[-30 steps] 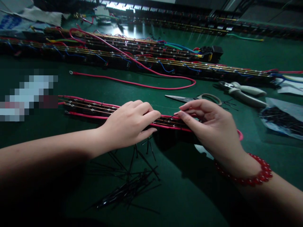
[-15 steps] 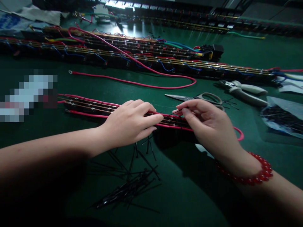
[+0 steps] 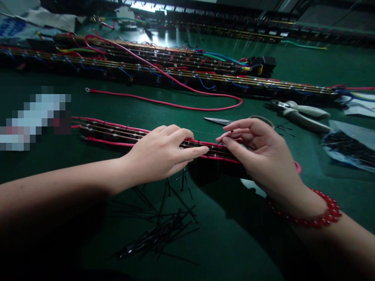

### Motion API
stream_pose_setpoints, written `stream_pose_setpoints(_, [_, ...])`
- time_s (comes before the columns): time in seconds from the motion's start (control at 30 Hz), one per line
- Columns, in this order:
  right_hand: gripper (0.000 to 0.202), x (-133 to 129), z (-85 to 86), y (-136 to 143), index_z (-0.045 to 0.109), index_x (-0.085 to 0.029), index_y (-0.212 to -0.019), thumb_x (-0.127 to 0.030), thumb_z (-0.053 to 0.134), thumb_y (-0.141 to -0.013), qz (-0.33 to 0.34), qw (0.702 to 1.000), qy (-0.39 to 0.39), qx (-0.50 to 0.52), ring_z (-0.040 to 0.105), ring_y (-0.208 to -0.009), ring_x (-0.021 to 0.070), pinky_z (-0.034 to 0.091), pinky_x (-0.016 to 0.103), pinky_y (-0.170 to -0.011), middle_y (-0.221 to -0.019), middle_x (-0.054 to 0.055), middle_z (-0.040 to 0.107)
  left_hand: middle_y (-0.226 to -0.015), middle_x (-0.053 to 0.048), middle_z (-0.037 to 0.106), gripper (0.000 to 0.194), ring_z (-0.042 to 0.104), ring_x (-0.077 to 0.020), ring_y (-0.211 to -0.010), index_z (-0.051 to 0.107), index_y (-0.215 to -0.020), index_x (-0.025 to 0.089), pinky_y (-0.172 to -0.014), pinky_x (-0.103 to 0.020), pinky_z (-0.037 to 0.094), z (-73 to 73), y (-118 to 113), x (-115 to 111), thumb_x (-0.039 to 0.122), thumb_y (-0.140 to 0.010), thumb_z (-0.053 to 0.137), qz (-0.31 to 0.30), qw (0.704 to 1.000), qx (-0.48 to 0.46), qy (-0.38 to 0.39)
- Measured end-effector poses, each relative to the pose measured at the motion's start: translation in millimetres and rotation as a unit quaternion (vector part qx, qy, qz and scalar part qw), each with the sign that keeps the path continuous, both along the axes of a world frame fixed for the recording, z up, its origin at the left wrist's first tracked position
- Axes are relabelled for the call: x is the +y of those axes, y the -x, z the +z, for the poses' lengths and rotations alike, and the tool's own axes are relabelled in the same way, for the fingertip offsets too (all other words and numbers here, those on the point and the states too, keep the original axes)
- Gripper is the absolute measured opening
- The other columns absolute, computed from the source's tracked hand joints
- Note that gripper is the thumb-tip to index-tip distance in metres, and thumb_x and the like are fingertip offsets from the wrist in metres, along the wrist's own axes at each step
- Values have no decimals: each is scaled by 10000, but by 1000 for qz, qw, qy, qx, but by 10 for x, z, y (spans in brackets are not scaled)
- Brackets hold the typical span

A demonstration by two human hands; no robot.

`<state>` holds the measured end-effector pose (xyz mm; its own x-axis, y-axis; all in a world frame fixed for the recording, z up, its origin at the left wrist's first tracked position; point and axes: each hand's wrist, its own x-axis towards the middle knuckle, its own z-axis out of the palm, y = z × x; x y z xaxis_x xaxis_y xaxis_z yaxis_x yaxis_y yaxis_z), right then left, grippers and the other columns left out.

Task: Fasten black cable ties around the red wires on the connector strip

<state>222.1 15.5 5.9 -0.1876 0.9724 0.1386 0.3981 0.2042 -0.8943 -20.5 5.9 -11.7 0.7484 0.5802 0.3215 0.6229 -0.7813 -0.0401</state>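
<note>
A long black strip (image 3: 117, 134) with metal rails lies across the green table, red cables running along both of its long edges. Over its middle rests my left hand (image 3: 164, 154), its fingers spread on the rails and cable. My right hand (image 3: 254, 152), with a red bead bracelet at the wrist, pinches a thin black cable tie (image 3: 218, 143) between thumb and forefinger above the strip. Several dark ties (image 3: 127, 127) sit around the upper red cable. Part of the strip is hidden under both hands.
Loose black ties (image 3: 158, 234) lie in front. Scissors (image 3: 218, 121), partly covered, and grey-handled pliers (image 3: 304, 115) are beyond my right hand. A bag of ties (image 3: 351, 146) is at the right. A loose red cable (image 3: 164, 102) and longer wired strips (image 3: 175, 74) lie behind.
My right hand has moved slightly right and up, with the tie between its fingertips. My left forefinger has stretched a little to the right along the strip.
</note>
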Motion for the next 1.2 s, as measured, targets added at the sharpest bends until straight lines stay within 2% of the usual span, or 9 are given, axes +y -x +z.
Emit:
stream_pose_setpoints(0.1, [283, -3, -5, -1, 587, -261, -1036, -301, 766, -820, -4, 999, 24, 28, 726, -818, 197, 590, 319, -715, -838, -9, 726, -1212, -100, 620, 371, 606, -234, -1023, 596, -1381, 314, -841, -383, 539, -5, -2, 0, 296, -1024, 495, 5, 1000, -1, 2])
stream_pose_setpoints(0.2, [279, -10, 0, -1, 567, -275, -1017, -287, 765, -820, -4, 999, 29, 27, 722, -812, 201, 582, 323, -696, -837, -15, 717, -1220, -101, 621, 369, 608, -239, -1026, 596, -1378, 315, -843, -390, 540, 1, 1, -1, 294, -1029, 479, 8, 1000, 1, 9])
stream_pose_setpoints(0.53, [110, -23, 6, -3, 656, -241, -905, -309, 731, -863, 20, 998, -23, -58, 710, -838, 210, 585, 351, -745, -898, 31, 715, -1227, -113, 628, 341, 606, -259, -1061, 592, -1322, 199, -871, -406, 547, 42, -26, -9, 291, -1001, 523, 19, 999, 16, 25])
stream_pose_setpoints(0.67, [59, -20, -3, -14, 676, -249, -910, -290, 710, -884, 40, 994, -51, -88, 692, -842, 203, 566, 362, -780, -909, 27, 716, -1234, -110, 627, 339, 606, -261, -1066, 581, -1318, 197, -870, -405, 544, 45, -31, -8, 299, -1000, 524, 21, 999, 23, 25])
stream_pose_setpoints(0.97, [41, -9, 20, -8, 693, -235, -875, -273, 690, -888, 67, 988, -66, -119, 651, -768, 183, 512, 308, -645, -841, 20, 708, -1226, -107, 631, 340, 611, -259, -1048, 579, -1317, 199, -856, -400, 546, 44, -32, -5, 306, -1000, 525, 22, 999, 25, 23])
stream_pose_setpoints(1.2, [38, 3, 21, -17, 688, -242, -880, -279, 687, -888, 83, 987, -67, -118, 650, -771, 191, 510, 316, -652, -848, 22, 707, -1233, -111, 625, 349, 604, -260, -1062, 572, -1329, 200, -863, -399, 543, 38, -30, -2, 312, -1004, 517, 21, 999, 24, 28])
